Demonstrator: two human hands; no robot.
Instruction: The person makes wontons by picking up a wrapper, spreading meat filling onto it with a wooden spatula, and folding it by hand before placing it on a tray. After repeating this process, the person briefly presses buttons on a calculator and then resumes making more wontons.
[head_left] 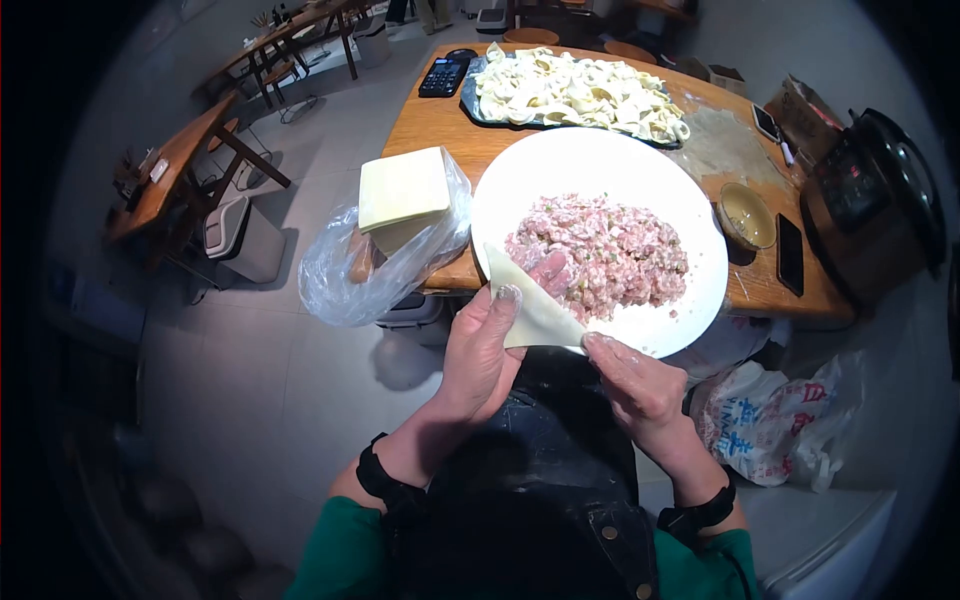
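Between my hands is a thin wonton wrapper (540, 312), folded into a triangle, in front of the big white plate's near edge. My left hand (488, 340) grips its left side, thumb on top and fingers behind. With thumb and fingertips my right hand (632, 378) pinches the right corner. Whether filling lies inside the fold is hidden. Minced meat (610, 250) with green bits is heaped on the white plate (695, 210). Left of the plate, a thick stack of square wrappers (405, 190) sits in a clear plastic bag (345, 270).
A dark tray (490, 118) piled with folded wontons (570, 90) stands at the back, beside a calculator (443, 77). To the right are a small bowl (747, 215), a black phone (790, 256) and a cooker (870, 205). A printed plastic bag (765, 425) hangs low at right.
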